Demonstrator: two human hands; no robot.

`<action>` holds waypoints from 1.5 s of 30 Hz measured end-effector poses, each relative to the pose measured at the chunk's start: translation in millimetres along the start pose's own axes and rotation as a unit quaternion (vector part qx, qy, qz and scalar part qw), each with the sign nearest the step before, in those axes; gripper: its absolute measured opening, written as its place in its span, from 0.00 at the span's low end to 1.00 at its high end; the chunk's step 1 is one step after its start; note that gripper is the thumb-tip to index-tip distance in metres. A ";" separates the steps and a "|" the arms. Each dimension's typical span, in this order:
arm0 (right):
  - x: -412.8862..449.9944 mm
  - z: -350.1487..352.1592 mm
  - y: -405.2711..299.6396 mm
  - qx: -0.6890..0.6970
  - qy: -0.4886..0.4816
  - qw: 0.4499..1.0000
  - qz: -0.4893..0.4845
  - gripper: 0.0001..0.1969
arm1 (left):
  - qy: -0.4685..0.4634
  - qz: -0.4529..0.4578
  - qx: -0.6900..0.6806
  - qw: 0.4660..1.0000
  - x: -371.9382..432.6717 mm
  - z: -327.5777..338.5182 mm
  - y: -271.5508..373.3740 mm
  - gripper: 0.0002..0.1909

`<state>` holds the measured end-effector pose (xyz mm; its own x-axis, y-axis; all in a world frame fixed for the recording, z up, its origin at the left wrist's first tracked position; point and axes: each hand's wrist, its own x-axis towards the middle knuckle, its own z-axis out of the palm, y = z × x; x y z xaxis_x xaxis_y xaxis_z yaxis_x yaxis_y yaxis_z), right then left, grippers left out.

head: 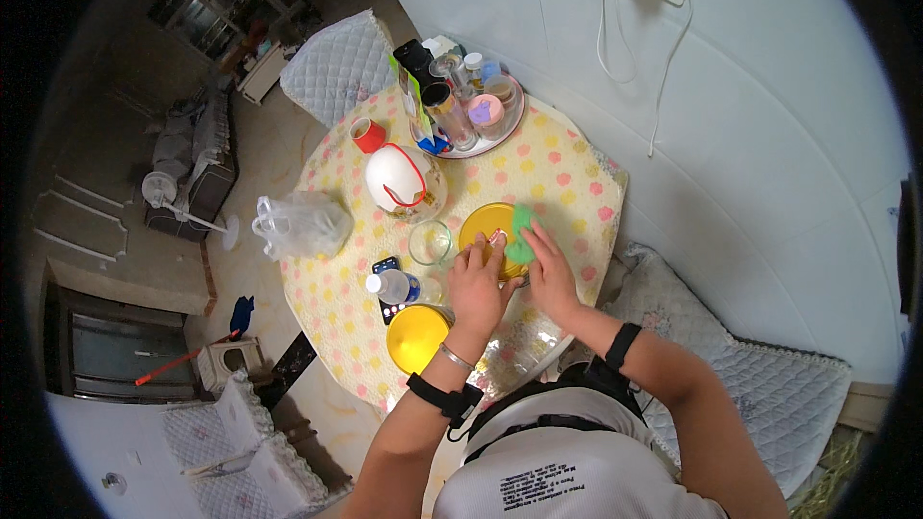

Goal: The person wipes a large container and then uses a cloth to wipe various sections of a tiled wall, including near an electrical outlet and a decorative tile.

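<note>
A round container with a yellow lid (477, 222) stands on the table before me. My left hand (479, 292) lies over its near part, fingers pressing the top beside a small red-and-white label and thumb at the rim. My right hand (554, 274) holds a green cloth (520, 245) against the lid's right edge. Just left of the lid is a clear glass cup (430, 244). A second yellow lid (417, 339) is near my left wrist. Between the cup and that lid, a clear plastic bottle (395, 287) with a white cap partly covers a phone (387, 267).
Farther back are a white jug (393, 176) with a red handle, a red cup (368, 135) and a tray (516, 126) crowded with jars and bottles. A plastic bag (310, 223) sits at the left edge. The wall (750, 101) rises close on the right, above a quilted chair cover (692, 317).
</note>
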<state>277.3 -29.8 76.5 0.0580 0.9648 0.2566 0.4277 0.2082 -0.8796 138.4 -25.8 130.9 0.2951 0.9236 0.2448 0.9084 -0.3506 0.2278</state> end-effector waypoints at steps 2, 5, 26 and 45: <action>29.8 -9.7 -1.2 -0.003 -0.008 1.000 0.012 0.23 | -0.008 0.004 -0.005 1.000 -0.6 -3.4 5.6 0.40; 69.5 -16.1 0.2 -0.037 -0.052 0.998 0.004 0.20 | -0.046 0.011 -0.032 0.998 -3.8 -12.2 5.1 0.38; 26.4 0.8 9.1 0.107 0.025 0.990 0.085 0.21 | -0.069 0.056 -0.061 0.994 11.9 -5.4 -18.9 0.39; -12.6 -13.5 58.4 0.324 0.060 0.865 0.378 0.11 | -0.160 -0.073 0.024 0.984 39.4 -3.6 17.8 0.54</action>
<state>313.7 -31.9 27.3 0.2106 0.8495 -0.4837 -0.3668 -0.3900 -0.8446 165.2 3.8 148.0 0.2317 0.9679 -0.0979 0.9586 -0.2100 0.1921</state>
